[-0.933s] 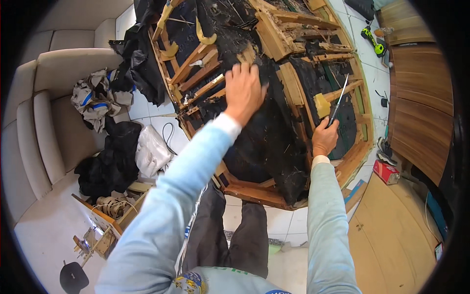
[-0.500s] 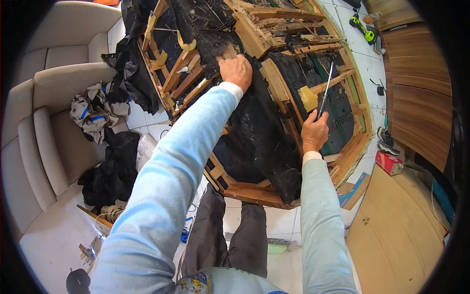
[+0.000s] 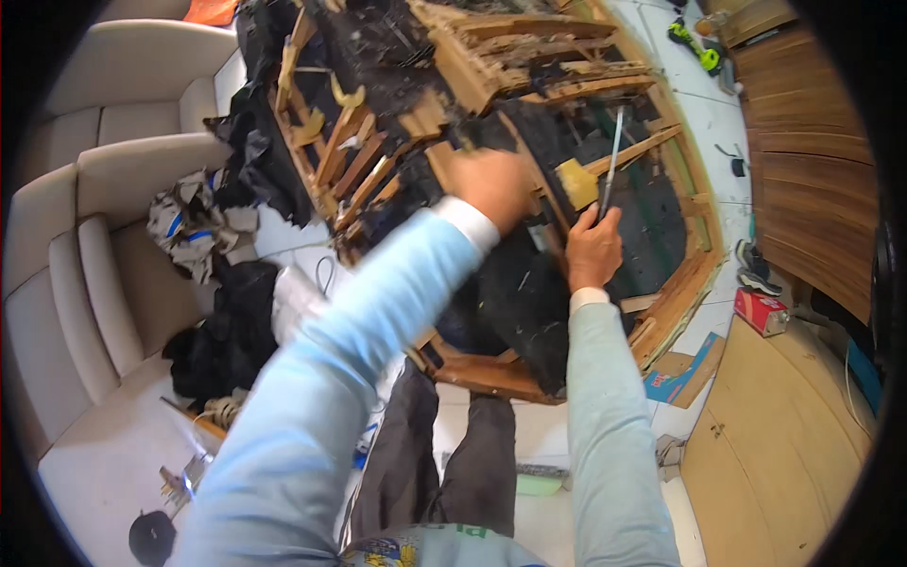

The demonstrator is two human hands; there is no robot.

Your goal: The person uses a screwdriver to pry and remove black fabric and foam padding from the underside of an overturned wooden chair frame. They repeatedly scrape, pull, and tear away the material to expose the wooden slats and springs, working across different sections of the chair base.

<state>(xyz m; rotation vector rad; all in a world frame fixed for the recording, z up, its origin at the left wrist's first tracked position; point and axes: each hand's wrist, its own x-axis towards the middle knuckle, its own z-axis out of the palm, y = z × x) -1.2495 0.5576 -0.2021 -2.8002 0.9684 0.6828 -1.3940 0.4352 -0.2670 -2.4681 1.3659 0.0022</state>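
Observation:
An upturned wooden furniture frame (image 3: 482, 367) with torn black lining cloth (image 3: 524, 312) fills the middle of the view. Over the cloth, near the frame's centre, my left hand (image 3: 491, 189) is smeared by motion, so its fingers and anything in them cannot be made out. My right hand (image 3: 594, 248) is closed around the dark handle of a long, slim metal tool (image 3: 614, 156), which points up and away. Beside that hand, a piece of yellow foam (image 3: 577, 183) is on the frame. Broken wooden slats (image 3: 354, 151) and debris lie at the far left part.
On the left stands a grey sofa (image 3: 142, 165) with crumpled cloth (image 3: 189, 222) and black fabric (image 3: 227, 326) beside it. Wooden cabinets (image 3: 803, 180) line the right, with a red box (image 3: 761, 312) nearby. A green-and-black power tool (image 3: 697, 49) lies on the far floor.
My left hand has moved right and toward me from the far part of the black cloth. My right hand, with the tool, has shifted slightly left.

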